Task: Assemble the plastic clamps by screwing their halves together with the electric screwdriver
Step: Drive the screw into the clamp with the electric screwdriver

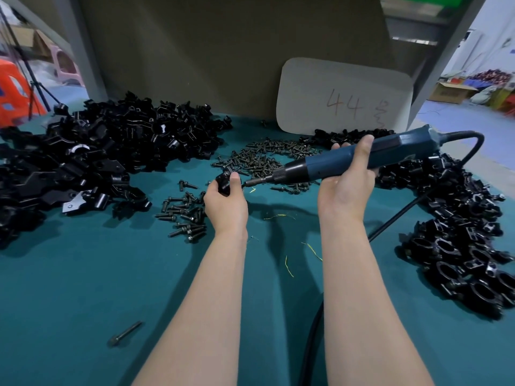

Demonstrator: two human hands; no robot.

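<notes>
Left hand: your left hand (225,203) curls round a small black clamp (223,183), thumb pressed on its top, fingers wrapped behind it
Right hand: your right hand (347,188) grips the screwdriver (312,168) round its blue body, palm underneath, fingers hooked over the far side
Clamp: you hold it over the green cloth (83,274), between the two screw heaps; your fingers hide most of it, so you cannot tell whether a screw sits in it
Screwdriver: nearly level, its rear tilted up to your right; the bit (255,181) points left, tip just beside the clamp and your thumb, contact unclear
Cord: the black cord (401,211) loops out of the tool's rear, drops to the cloth and passes under your right forearm
Screws: a broad heap (267,156) lies beyond your hands, a smaller heap (186,215) just left of your left wrist, and a lone screw (125,333) near you on the left
Halves: a big pile of loose halves (111,146) covers the left of the cloth
Clamp pile: ring-shaped black clamps (459,246) are stacked along the right edge
Card: a pale card (342,96) marked "44" leans against the back board, behind the broad heap
Scraps: thin yellow scraps (289,266) lie on the cloth between your forearms
</notes>
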